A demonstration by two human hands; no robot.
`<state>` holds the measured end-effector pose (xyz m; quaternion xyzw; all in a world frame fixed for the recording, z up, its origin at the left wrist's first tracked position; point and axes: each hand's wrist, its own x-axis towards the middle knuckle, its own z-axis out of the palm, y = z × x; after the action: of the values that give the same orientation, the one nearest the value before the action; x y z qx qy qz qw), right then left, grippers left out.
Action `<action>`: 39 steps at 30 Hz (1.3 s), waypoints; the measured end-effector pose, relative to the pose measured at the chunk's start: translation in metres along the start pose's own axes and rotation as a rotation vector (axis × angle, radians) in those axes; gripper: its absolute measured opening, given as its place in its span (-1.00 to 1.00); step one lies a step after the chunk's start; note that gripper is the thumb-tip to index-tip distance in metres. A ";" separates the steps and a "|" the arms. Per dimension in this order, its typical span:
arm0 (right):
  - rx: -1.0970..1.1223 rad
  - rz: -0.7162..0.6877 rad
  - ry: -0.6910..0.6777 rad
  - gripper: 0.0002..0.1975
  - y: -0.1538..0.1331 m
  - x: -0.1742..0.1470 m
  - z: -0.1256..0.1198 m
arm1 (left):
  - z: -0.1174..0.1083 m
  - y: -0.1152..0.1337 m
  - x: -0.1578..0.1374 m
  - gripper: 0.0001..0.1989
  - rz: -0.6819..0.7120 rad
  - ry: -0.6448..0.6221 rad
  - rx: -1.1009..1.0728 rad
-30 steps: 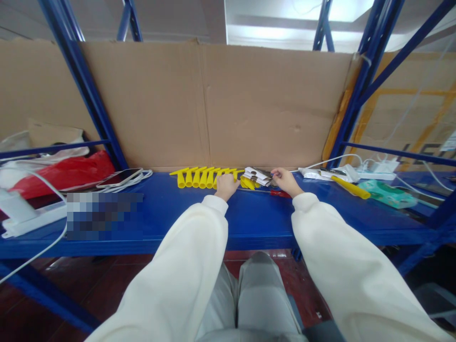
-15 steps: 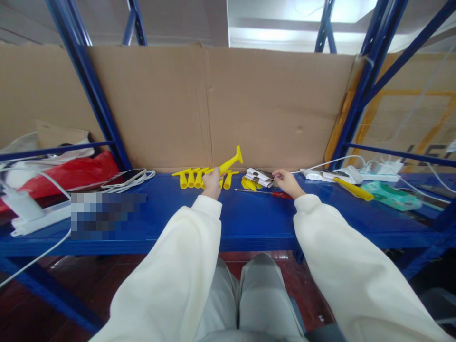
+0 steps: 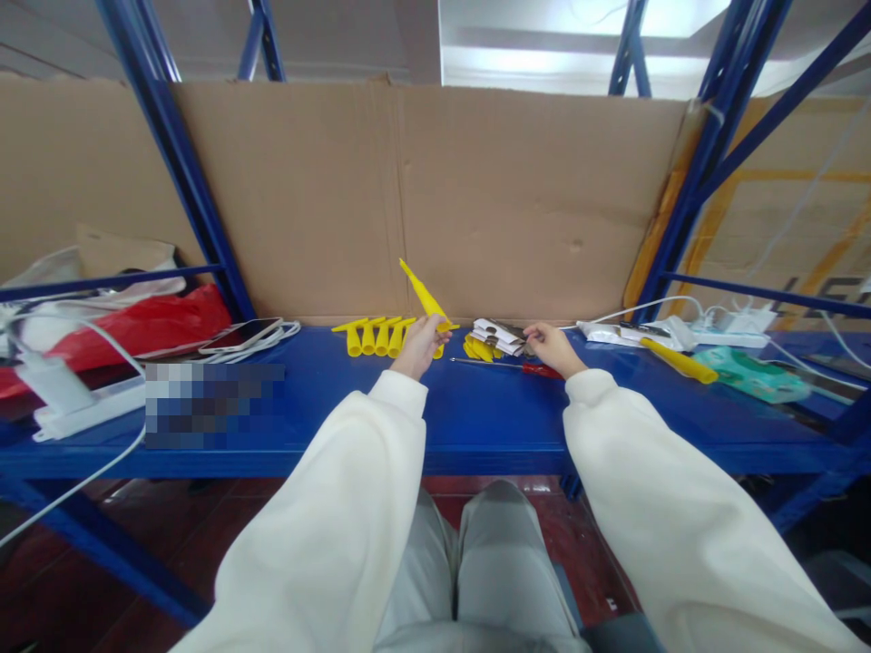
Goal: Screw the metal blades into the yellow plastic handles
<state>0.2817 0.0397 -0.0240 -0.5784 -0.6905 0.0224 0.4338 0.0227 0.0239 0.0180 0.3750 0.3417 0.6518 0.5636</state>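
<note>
My left hand (image 3: 422,345) is closed around a yellow T-shaped plastic handle (image 3: 423,292). Its tapered end points up and to the left, above the shelf. Behind and beside that hand, several similar yellow handles (image 3: 368,339) lie side by side in a row. My right hand (image 3: 552,348) has its fingers pinched at the right side of a pile of white-and-dark folded cards (image 3: 499,336). Whatever those fingers grip is too small to make out. Yellow flat pieces (image 3: 480,349) lie beneath the cards. A screwdriver (image 3: 541,370) with a red handle rests just in front.
On the right of the blue shelf (image 3: 490,426) lie another yellow handle (image 3: 679,361), a green packet (image 3: 762,374) and a white power strip (image 3: 735,337). A phone (image 3: 241,335), cables and a red bag (image 3: 142,336) are at left. Cardboard (image 3: 490,199) stands along the back.
The yellow handle in my left hand has turned over: its wide head was up at the right, and now the tapered end points up-left. My right hand stays by the cards.
</note>
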 end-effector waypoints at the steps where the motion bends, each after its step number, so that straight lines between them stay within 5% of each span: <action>1: 0.004 0.000 0.000 -0.73 0.001 0.000 0.000 | 0.000 -0.001 0.001 -0.87 0.023 -0.011 0.025; 8: 0.006 -0.002 0.005 -0.74 0.002 -0.001 0.000 | -0.004 -0.009 0.006 -0.81 0.170 0.030 0.231; 16: 0.016 -0.005 -0.014 -0.75 0.004 -0.001 0.001 | -0.001 -0.009 0.001 -0.79 0.239 -0.126 0.196; 26: 0.038 0.009 -0.045 -0.76 0.001 -0.002 0.000 | -0.003 -0.007 0.005 -0.80 0.265 -0.011 0.208; 34: 0.076 -0.005 -0.309 -0.73 -0.025 -0.011 0.002 | -0.004 -0.009 0.006 -0.77 0.258 0.067 0.259; 39: 0.010 -0.043 -0.273 -0.72 -0.036 -0.013 0.001 | -0.004 -0.009 0.005 -0.77 0.237 0.092 0.290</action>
<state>0.2530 0.0180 -0.0127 -0.5526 -0.7554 0.0952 0.3391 0.0233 0.0295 0.0091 0.4596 0.4109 0.6742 0.4067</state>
